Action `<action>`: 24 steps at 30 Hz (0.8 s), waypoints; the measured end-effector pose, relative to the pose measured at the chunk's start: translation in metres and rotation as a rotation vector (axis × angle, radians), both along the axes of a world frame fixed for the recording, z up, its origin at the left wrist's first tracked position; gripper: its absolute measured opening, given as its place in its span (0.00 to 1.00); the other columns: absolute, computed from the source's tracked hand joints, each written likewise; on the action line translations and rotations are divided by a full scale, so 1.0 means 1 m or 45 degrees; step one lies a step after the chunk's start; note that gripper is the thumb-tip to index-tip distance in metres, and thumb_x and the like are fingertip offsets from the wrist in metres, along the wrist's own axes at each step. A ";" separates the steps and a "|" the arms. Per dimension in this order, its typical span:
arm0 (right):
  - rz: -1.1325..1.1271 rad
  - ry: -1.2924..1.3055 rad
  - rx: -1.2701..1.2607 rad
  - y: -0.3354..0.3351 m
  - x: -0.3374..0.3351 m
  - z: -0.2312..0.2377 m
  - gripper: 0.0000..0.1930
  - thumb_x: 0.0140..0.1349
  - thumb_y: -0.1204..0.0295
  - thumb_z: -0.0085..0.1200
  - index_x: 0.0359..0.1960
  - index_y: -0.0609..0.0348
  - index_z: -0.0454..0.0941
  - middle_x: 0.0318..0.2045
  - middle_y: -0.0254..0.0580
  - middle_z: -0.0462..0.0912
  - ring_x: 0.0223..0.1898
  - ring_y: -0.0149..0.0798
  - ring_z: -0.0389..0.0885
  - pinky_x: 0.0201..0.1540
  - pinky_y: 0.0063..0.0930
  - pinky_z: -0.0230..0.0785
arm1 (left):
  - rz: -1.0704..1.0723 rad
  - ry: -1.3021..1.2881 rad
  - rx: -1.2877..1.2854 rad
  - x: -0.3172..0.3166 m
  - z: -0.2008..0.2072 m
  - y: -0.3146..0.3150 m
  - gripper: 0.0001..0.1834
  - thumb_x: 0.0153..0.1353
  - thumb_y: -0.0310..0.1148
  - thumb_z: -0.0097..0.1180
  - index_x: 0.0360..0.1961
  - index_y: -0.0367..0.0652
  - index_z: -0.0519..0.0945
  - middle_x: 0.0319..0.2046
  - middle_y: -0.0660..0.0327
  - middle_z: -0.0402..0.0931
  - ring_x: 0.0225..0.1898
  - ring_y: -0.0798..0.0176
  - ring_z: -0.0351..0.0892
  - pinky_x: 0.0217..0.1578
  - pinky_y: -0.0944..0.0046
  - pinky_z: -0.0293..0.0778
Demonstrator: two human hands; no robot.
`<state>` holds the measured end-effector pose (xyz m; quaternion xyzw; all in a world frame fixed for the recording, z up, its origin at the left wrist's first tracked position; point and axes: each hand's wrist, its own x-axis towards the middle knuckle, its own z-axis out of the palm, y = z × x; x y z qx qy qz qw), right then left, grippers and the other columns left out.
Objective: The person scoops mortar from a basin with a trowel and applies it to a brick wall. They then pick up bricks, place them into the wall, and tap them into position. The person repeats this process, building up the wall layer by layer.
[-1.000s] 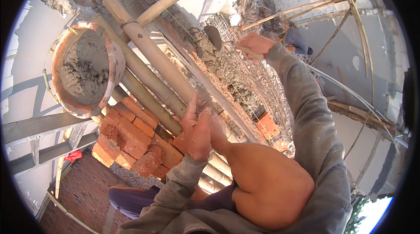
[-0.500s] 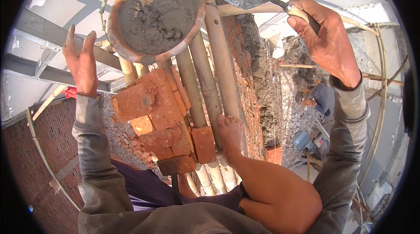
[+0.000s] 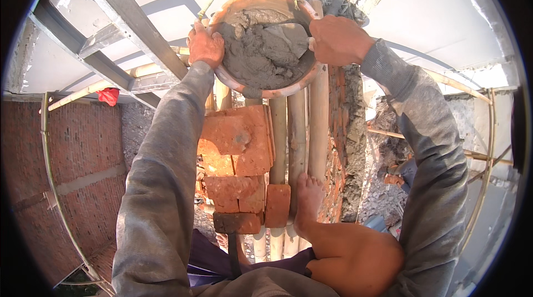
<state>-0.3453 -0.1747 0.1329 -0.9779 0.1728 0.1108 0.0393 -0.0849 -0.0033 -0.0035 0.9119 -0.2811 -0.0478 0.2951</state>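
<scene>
"What's in the bucket over the bamboo poles?"
"Grey mortar and the blade of a trowel; the right hand grasps its handle."
"And the left hand?"
"Gripping the bucket's rim."

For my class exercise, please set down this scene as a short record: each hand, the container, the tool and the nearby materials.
Left hand: holds the left rim of the tub
Right hand: grips the trowel; handle mostly hidden
Tool position: blade in the mortar
Container: round tub, mortar inside
Nearer the body: stacked orange bricks
Underfoot: bamboo poles, bare foot on them
Far left: metal ladder-like frame, red cloth-like item
</scene>
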 end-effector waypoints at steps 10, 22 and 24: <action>-0.361 -0.208 1.012 -0.005 -0.068 -0.015 0.21 0.76 0.62 0.55 0.27 0.66 0.80 0.16 0.34 0.73 0.16 0.30 0.70 0.17 0.31 0.62 | 0.004 -0.010 -0.022 0.003 -0.005 0.004 0.46 0.67 0.39 0.60 0.82 0.40 0.55 0.71 0.34 0.65 0.72 0.32 0.68 0.70 0.41 0.67; -0.703 -0.666 0.756 0.054 -0.285 0.007 0.17 0.65 0.60 0.74 0.33 0.63 0.86 0.18 0.31 0.74 0.20 0.26 0.67 0.24 0.31 0.61 | -0.208 -0.125 -0.161 0.057 -0.034 0.002 0.48 0.61 0.42 0.62 0.76 0.23 0.61 0.66 0.28 0.74 0.66 0.32 0.78 0.66 0.47 0.72; -0.938 -0.670 0.735 0.094 -0.336 0.010 0.16 0.65 0.62 0.74 0.33 0.64 0.87 0.19 0.30 0.75 0.22 0.25 0.68 0.25 0.31 0.60 | -0.218 0.007 -0.210 0.061 -0.038 0.004 0.48 0.60 0.42 0.62 0.76 0.23 0.61 0.66 0.28 0.73 0.67 0.33 0.77 0.67 0.48 0.71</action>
